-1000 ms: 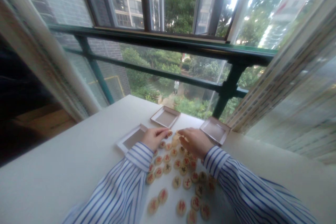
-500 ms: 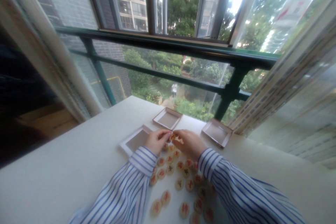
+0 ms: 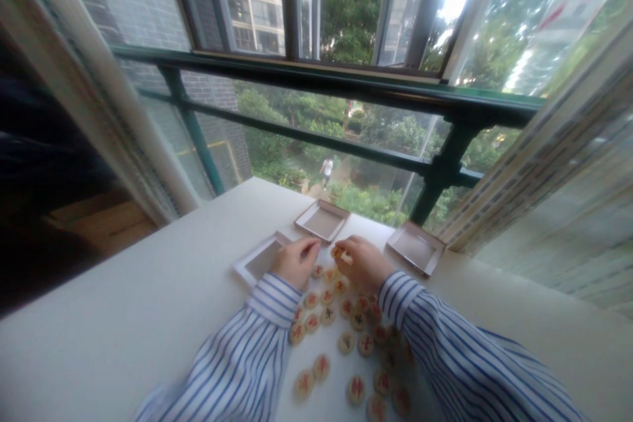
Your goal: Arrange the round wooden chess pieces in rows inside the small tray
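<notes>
Several round wooden chess discs (image 3: 346, 341) with red and black characters lie scattered on the white table (image 3: 123, 316) between my striped sleeves. My right hand (image 3: 363, 262) pinches one disc (image 3: 338, 252) at the far end of the pile. My left hand (image 3: 297, 260) rests just left of it with fingers curled, thumb and fingertips together; whether it holds anything I cannot make out. Three shallow square trays lie beyond the hands: a white one (image 3: 260, 258) by my left hand, a brown-rimmed one (image 3: 322, 220) in the middle, and another (image 3: 415, 248) to the right.
The table runs up to a large window with a green railing (image 3: 346, 82). Curtains hang at both sides, the left one (image 3: 93, 99) near the table's far corner. A dark floor area lies beyond the table's left edge.
My hands came together at the top of the pile, then parted slightly. The right hand now holds a disc lifted off the table. The camera view drifted a little.
</notes>
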A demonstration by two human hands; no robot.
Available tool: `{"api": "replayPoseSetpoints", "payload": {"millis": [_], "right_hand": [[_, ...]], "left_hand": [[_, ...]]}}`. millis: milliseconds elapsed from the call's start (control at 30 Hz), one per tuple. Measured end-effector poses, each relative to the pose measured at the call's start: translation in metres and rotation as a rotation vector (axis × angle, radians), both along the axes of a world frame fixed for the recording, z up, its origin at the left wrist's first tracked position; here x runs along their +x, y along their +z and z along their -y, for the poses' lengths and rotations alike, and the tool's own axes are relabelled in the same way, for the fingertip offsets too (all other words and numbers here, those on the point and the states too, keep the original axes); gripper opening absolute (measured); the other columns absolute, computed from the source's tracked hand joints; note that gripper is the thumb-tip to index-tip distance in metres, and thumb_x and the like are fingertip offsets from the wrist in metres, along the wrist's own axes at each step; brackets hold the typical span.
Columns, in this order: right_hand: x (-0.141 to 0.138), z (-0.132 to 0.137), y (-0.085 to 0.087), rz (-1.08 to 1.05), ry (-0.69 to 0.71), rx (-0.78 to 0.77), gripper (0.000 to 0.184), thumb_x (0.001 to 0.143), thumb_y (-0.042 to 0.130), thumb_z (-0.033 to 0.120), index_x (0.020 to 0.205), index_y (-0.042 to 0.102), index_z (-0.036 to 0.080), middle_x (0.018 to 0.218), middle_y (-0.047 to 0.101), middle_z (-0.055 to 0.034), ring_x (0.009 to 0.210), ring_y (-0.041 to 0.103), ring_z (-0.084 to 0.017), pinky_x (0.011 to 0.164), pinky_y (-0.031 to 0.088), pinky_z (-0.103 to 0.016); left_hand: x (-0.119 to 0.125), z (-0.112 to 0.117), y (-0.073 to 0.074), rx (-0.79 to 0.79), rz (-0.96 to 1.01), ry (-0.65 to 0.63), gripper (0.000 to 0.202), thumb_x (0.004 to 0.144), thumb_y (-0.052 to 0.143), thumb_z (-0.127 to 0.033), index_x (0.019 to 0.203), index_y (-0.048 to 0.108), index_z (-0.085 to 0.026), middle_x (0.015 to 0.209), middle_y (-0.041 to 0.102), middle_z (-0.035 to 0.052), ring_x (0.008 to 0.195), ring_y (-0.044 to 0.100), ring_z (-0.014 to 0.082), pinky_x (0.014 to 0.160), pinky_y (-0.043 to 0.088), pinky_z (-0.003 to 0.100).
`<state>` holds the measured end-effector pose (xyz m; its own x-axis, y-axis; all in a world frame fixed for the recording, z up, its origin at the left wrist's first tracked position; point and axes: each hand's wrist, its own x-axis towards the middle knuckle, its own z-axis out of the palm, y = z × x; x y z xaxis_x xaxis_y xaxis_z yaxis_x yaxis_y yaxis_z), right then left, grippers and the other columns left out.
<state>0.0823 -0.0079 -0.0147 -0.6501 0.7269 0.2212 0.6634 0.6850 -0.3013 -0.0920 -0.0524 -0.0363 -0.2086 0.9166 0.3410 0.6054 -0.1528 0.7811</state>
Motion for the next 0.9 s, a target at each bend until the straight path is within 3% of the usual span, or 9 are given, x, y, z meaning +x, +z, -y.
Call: {"api": "replayPoseSetpoints", "payload": {"millis": [100, 200, 533, 900], "right_hand": [[0.000, -0.005, -0.002, 0.068, -0.017, 0.006, 0.030, 0.079, 0.047, 0.029, 0.104, 0.059, 0.021, 0.094, 0.062, -0.0057, 0.082, 0.056, -0.015, 0.073, 0.040, -0.023], [-0.001, -0.007, -0.002, 0.132, -0.030, 0.009, 0.031, 0.078, 0.046, 0.030, 0.106, 0.058, 0.022, 0.097, 0.062, -0.0051, 0.085, 0.056, -0.016, 0.076, 0.039, -0.026], [-0.021, -0.010, -0.004, 0.250, -0.049, -0.048, 0.029, 0.079, 0.046, 0.038, 0.099, 0.062, 0.024, 0.099, 0.059, -0.0075, 0.092, 0.054, -0.021, 0.079, 0.037, -0.035], [-0.031, -0.014, -0.001, 0.268, -0.054, -0.126, 0.030, 0.077, 0.052, 0.038, 0.103, 0.063, 0.025, 0.100, 0.060, -0.0079, 0.092, 0.056, -0.022, 0.077, 0.039, -0.036]], "left_hand": [[-0.007, 0.000, 0.000, 0.078, -0.225, 0.053, 0.028, 0.079, 0.046, -0.033, 0.093, 0.066, -0.018, 0.092, 0.070, 0.0058, 0.083, 0.063, 0.0189, 0.074, 0.049, 0.029], [-0.010, 0.000, -0.001, 0.084, -0.297, 0.056, 0.028, 0.079, 0.046, -0.030, 0.094, 0.065, -0.017, 0.092, 0.069, 0.0053, 0.082, 0.063, 0.0178, 0.073, 0.049, 0.028], [-0.010, 0.001, 0.002, 0.037, -0.335, 0.083, 0.029, 0.079, 0.044, -0.029, 0.095, 0.065, -0.017, 0.090, 0.070, 0.0053, 0.080, 0.063, 0.0184, 0.074, 0.049, 0.028], [-0.009, 0.002, 0.002, 0.022, -0.323, 0.074, 0.029, 0.078, 0.045, -0.028, 0.095, 0.066, -0.018, 0.093, 0.069, 0.0062, 0.081, 0.063, 0.0192, 0.076, 0.048, 0.029]]}}
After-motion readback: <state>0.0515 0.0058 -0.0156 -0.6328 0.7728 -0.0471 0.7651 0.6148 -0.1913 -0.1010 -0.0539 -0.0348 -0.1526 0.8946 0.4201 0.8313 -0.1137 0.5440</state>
